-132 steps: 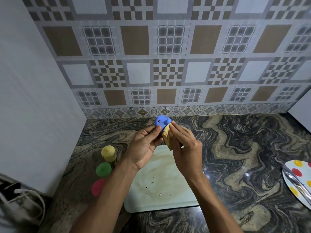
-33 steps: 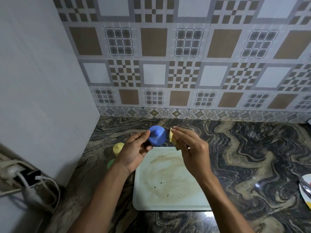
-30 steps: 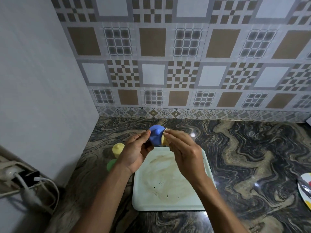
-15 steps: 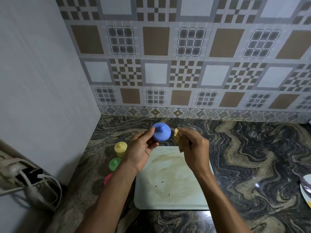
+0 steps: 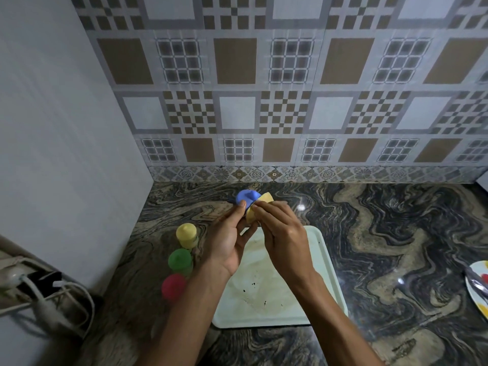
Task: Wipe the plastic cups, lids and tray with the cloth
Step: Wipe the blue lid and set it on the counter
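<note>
My left hand [image 5: 227, 243] holds a blue plastic lid [image 5: 247, 197] up above the far edge of the tray. My right hand [image 5: 284, 233] pinches a folded yellow cloth [image 5: 265, 200] and presses it against the lid's right side. Below both hands lies a pale rectangular tray [image 5: 328, 262], stained brown with dark specks. Left of the tray stand three capped cups in a row: a yellow cup [image 5: 187, 235] farthest, a green cup [image 5: 180, 261] in the middle, a red cup [image 5: 173, 285] nearest.
The dark marbled counter [image 5: 396, 233] runs to a tiled back wall and a plain grey side wall on the left. A white plug and cables [image 5: 39, 299] lie at the lower left. A spotted plate [image 5: 479, 286] with cutlery sits at the right edge.
The cloth, held just apart from the lid half a second ago, is pressed against it again. The lid has turned in my left hand, its knob no longer facing me.
</note>
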